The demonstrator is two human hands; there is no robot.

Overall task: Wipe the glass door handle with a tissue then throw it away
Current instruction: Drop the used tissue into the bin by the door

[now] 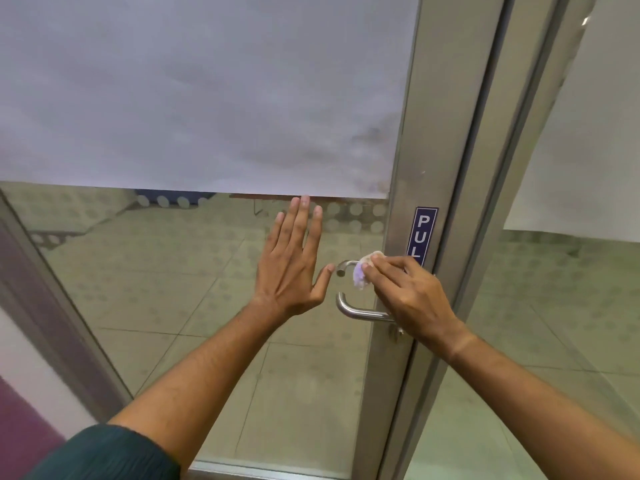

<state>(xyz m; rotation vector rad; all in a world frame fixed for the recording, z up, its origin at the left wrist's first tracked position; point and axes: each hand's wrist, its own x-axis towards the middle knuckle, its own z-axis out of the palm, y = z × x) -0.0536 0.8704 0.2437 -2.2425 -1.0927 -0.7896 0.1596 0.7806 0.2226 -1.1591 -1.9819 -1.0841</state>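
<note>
A glass door (194, 306) in a metal frame has a steel lever handle (356, 311) near its right edge. A second lever shows through the glass just above it. My right hand (412, 296) pinches a small crumpled white tissue (362, 271) and presses it against that upper lever, and the hand hides the handle's base. Fingers spread, my left hand (294, 261) lies flat against the glass, just left of the handle.
The door's upper half is frosted (207, 91). A blue "PULL" sticker (423, 233) runs down the metal stile (433, 140) above the handle. A second glass panel (554, 323) stands to the right. Tiled floor shows through the glass. A purple wall (24, 403) is at the left.
</note>
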